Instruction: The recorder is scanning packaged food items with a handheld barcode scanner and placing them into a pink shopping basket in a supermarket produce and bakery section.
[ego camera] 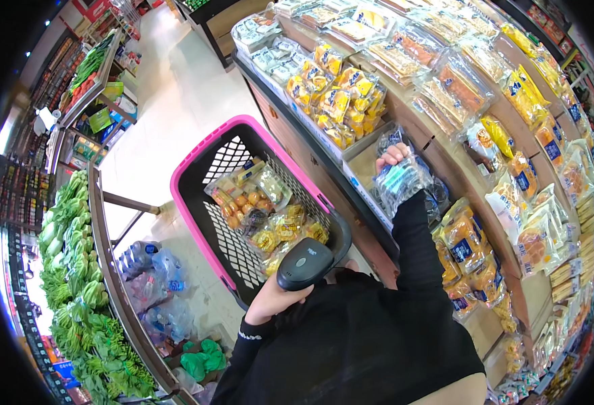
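My left hand (277, 301) is wrapped around a dark handheld barcode scanner (304, 264), which is over the near end of a shopping basket. That basket (181, 177) is black mesh with a pink rim. Inside it lie yellow snack packets (288, 228), a clear pack of small orange-brown round items (241, 205) and other bagged goods. At the display shelf on the right, my right hand (393, 154) grips a clear plastic package (403, 183) with a blue-green patch. The package covers most of the palm. Similar dark packets (436, 195) lie in the bin beneath it.
Yellow packets (337, 104) fill the neighbouring bin, and bagged bread (466, 243) lies nearer me. Flat packs (444, 96) cover the tiers above. A rack of leafy greens (77, 268) flanks the left, with plastic-wrapped bottles (140, 258) below. Tiled floor (175, 86) runs ahead.
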### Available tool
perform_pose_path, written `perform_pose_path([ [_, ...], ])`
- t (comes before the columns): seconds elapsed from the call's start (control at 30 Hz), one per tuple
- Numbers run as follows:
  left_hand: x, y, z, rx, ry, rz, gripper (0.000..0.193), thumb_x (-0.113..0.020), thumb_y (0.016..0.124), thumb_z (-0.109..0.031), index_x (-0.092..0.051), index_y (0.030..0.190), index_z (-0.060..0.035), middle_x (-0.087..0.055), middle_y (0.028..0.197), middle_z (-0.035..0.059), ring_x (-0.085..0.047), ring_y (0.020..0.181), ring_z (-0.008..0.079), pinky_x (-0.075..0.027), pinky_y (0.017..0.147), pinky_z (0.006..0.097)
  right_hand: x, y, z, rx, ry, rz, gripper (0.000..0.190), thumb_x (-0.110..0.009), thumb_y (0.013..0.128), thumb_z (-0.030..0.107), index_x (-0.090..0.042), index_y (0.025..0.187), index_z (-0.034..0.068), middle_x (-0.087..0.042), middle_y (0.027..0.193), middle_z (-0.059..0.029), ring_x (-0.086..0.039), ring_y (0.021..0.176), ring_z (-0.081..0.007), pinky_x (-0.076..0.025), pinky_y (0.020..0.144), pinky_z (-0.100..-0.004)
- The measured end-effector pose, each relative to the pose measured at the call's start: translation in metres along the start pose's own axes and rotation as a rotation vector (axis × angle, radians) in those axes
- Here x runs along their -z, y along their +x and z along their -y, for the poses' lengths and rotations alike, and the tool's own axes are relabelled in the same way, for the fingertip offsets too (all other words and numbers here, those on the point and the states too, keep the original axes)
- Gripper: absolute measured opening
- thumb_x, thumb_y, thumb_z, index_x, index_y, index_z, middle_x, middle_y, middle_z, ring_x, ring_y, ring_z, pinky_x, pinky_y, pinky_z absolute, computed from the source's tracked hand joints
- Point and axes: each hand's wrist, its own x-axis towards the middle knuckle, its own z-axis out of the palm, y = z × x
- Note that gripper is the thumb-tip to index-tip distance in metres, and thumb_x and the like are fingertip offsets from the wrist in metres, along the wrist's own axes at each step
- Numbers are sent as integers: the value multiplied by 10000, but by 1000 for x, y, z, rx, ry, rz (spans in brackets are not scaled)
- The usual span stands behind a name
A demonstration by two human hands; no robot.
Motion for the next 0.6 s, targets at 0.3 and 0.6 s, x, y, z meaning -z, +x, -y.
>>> perform_pose_path([
  [0.3,-7,-3,-1,-57,-43,-2,284,-599,718,-80,-494,976,-25,-556,819,-4,-456,573,47,-407,530,196,-14,-23,-92,-480,-43,210,187,-506,790,219,-403,682,107,-430,657,-9,-452,665,-146,-387,766,-313],
  [0.6,4,-18,15,-58,-97,-114,252,-608,715,-94,-495,930,-28,-510,701,-15,-462,558,50,-394,511,193,-13,-34,-139,-725,-134,143,213,-559,756,219,-431,640,93,-465,796,-44,-429,814,-183,-342,774,-305],
])
